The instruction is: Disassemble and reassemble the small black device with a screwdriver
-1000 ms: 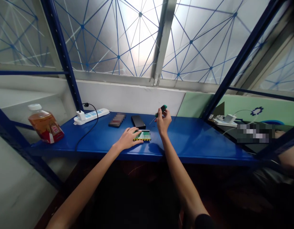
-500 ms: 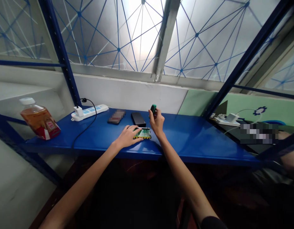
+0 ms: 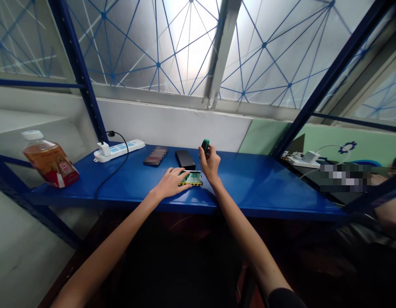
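Observation:
My left hand [image 3: 172, 182] lies over the left part of a small flat green case [image 3: 194, 177] with a yellow-and-black front edge. Its fingers reach along the far side and the thumb along the near side, so it holds the case down on the blue table. My right hand [image 3: 211, 163] is raised just right of and above the case, fingers closed around a short green-and-black handle-like object [image 3: 205, 145] that points up. The lower part of that object is hidden in the fist. Behind the case lies a black box [image 3: 185, 159].
A blurred-out phone-like slab [image 3: 156, 156] and a white power strip [image 3: 120, 150] with a black cable [image 3: 116, 172] lie to the left. An orange drink bottle [image 3: 52, 160] stands at the far left. Blue posts [image 3: 77, 64] frame the table [image 3: 249, 184]; part of another person [image 3: 390, 209] shows at right.
The view has shifted very slightly. Both hands keep the same hold on the case and the green-and-black object.

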The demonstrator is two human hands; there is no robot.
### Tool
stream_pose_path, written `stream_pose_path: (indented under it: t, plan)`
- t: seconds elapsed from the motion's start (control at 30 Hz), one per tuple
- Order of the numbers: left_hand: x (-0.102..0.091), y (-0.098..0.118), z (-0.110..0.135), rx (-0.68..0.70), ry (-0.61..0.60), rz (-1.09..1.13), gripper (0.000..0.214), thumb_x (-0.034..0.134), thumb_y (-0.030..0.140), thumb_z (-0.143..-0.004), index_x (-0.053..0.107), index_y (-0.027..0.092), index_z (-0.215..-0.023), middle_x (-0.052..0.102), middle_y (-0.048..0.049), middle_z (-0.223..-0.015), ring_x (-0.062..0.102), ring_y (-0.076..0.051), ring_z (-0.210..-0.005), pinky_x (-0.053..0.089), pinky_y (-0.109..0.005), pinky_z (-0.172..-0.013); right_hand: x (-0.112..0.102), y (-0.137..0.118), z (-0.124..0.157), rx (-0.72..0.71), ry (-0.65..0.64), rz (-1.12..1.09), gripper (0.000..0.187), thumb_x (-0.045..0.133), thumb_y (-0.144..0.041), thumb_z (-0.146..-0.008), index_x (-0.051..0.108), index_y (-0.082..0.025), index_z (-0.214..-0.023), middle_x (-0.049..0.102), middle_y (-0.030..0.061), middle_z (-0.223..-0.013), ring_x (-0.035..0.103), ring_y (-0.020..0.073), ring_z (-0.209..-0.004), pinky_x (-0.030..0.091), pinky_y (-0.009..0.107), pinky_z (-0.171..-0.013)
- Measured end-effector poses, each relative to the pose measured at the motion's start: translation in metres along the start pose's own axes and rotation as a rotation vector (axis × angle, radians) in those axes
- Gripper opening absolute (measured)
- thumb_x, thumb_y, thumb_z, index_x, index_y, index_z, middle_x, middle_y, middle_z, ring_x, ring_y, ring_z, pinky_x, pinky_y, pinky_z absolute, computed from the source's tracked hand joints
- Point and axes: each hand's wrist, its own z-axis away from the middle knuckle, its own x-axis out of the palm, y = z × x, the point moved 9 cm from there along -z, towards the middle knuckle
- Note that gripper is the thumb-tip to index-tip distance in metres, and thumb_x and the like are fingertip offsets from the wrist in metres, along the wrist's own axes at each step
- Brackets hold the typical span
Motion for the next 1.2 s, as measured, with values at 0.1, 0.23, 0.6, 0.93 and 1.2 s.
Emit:
stream_pose_path:
  t: [0.1, 0.23, 0.6, 0.93, 1.2]
  plan:
    - [0.001, 0.0, 0.0, 0.005, 0.001, -0.025, 0.054, 0.048, 0.056, -0.095, 0.058, 0.019, -0.133, 0.057, -0.0153, -0.136, 0.05, -0.029, -0.126, 0.035, -0.043, -0.106, 0.0, -0.002, 0.0, 0.005, -0.011, -0.003, 0.038, 0.051, -0.05, -0.092, 0.06, -0.018, -0.11, 0.072, 0.0065, -0.078, 0.065, 0.0152, -0.059, 0.048, 0.027, -0.06]
    - [0.0, 0.0, 0.0, -0.001, -0.002, -0.021, 0.055, 0.048, 0.056, -0.095, 0.058, 0.017, -0.133, 0.057, -0.0162, -0.136, 0.051, -0.03, -0.126, 0.036, -0.044, -0.105, 0.0, -0.007, 0.001, 0.012, -0.049, -0.045, 0.038, 0.052, -0.05, -0.092, 0.06, -0.017, -0.111, 0.07, 0.005, -0.074, 0.06, 0.013, -0.053, 0.045, 0.026, -0.057]
    - [0.001, -0.002, 0.0, -0.015, -0.014, 0.009, 0.056, 0.048, 0.057, -0.095, 0.058, 0.019, -0.134, 0.055, -0.0161, -0.138, 0.05, -0.031, -0.128, 0.035, -0.045, -0.106, 0.018, 0.003, 0.003, 0.245, -0.286, -0.456, 0.044, 0.052, -0.061, -0.088, 0.062, -0.019, -0.099, 0.064, 0.0004, -0.073, 0.044, 0.0054, -0.038, 0.035, 0.022, -0.039]
    - [-0.009, -0.007, -0.001, -0.072, -0.009, 0.18, 0.057, 0.052, 0.06, -0.091, 0.064, 0.019, -0.128, 0.055, -0.0134, -0.14, 0.049, -0.032, -0.128, 0.038, -0.045, -0.107, 0.026, 0.009, 0.008, 0.42, -0.315, -0.714, 0.048, 0.052, -0.064, -0.086, 0.061, -0.018, -0.094, 0.069, 0.0036, -0.08, 0.046, 0.0064, -0.034, 0.026, 0.023, -0.031]
    - [-0.01, -0.015, -0.051, -0.136, 0.002, 0.549, 0.028, 0.065, 0.03, -0.08, 0.077, 0.017, -0.101, 0.075, -0.007, -0.1, 0.068, -0.023, -0.092, 0.051, -0.031, -0.085, 0.031, 0.015, 0.011, 0.521, -0.352, -0.772, 0.059, 0.053, -0.07, -0.081, 0.064, -0.014, -0.095, 0.067, 0.0042, -0.074, 0.039, 0.0056, -0.035, 0.024, 0.023, -0.033]
